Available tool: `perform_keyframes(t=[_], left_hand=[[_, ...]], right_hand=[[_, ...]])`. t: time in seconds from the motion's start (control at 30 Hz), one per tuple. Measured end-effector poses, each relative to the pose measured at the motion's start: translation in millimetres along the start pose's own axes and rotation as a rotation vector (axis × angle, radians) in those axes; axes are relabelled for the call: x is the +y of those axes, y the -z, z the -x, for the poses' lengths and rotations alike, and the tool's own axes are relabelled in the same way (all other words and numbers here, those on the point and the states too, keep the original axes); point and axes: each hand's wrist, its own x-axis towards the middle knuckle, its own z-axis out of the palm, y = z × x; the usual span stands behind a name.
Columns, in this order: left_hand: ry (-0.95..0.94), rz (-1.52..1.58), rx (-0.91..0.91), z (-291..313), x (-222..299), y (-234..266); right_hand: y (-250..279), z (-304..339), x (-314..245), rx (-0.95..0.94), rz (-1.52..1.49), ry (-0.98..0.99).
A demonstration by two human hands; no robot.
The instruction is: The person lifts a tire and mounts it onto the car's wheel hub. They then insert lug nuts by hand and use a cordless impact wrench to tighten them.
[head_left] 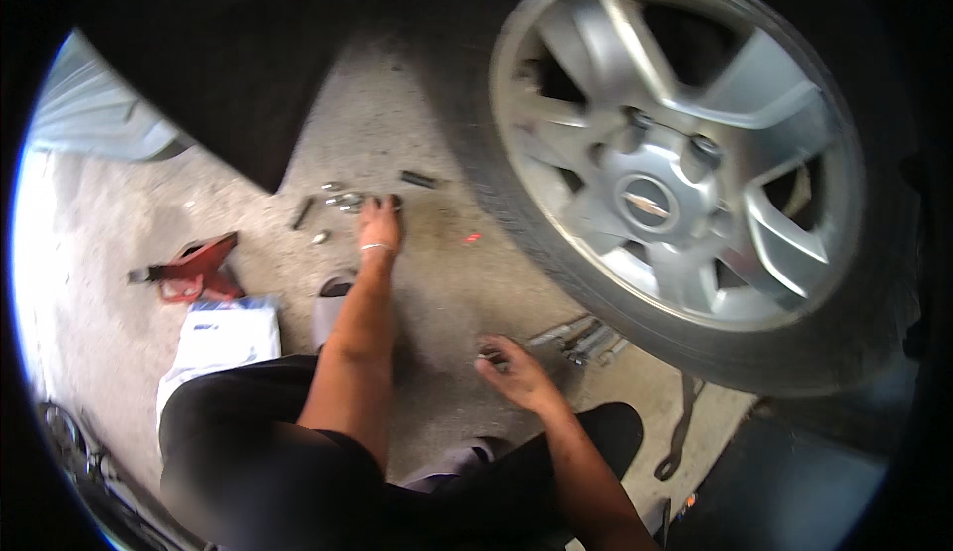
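My left hand [379,221] reaches down to the concrete floor beside a small cluster of shiny lug nuts [343,201]. Its fingers are bent down and close together, and whatever they pinch is too blurred to name. Nearer to me, on the right, my right hand [514,372] is raised with curled fingers, closed around something small that I cannot make out. Ahead and to the right stands a large wheel [596,199] with silver spokes and a black tire; dark lug fittings [706,149] show around its hub.
Short dark cylinders [418,179] lie around the nuts. A red jack stand [202,268] and a white package [228,338] are at left. Metal hand tools [586,341] lie under the tire's near edge, with a long dark bar [681,430] farther right. A bicycle part [68,432] shows lower left.
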Motion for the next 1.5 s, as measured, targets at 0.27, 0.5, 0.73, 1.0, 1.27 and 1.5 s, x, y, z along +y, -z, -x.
perform_keyframes(t=[0.27,0.5,0.73,1.0,1.27,1.5], left_hand=[[0.082,-0.100,0.166,-34,-43,45],[-0.033,-0.113,0.000,-20,-58,31],[-0.033,-0.187,-0.061,-9,-53,40],[0.220,-0.171,0.013,-14,-49,50],[0.137,-0.220,0.043,-11,-55,47],[0.115,-0.161,-0.022,-13,-60,45]], right_hand=[[0,8,-17,-0.040,0.035,-0.040],[-2,21,-26,-0.083,0.088,-0.008],[-3,32,-32,-0.111,0.088,-0.009],[-2,55,-28,-0.130,0.169,0.001],[-5,69,-34,-0.183,0.101,0.069],[-1,69,-36,-0.155,0.103,0.092]])
